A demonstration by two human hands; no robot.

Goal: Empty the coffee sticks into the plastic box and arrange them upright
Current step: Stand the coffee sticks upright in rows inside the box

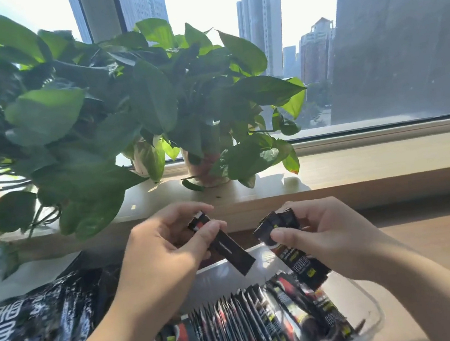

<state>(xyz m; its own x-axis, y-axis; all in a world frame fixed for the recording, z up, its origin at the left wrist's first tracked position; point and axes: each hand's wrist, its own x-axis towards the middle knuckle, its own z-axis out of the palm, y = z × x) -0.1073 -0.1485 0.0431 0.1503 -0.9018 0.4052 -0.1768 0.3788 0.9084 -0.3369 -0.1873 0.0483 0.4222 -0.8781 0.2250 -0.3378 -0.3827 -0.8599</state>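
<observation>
Stick aslant, mostly below left grip

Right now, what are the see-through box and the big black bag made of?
The box looks like clear, glossy plastic: sticks show through its wall. The big black bag seems crinkly plastic film or foil: light glints on its wrinkles.

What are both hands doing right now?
Left hand: pinching a single coffee stick.
Right hand: gripping a small bundle of coffee sticks.

Left edge cuts black bag; bottom edge cuts plastic box; print on coffee sticks blurred, unreadable.
</observation>
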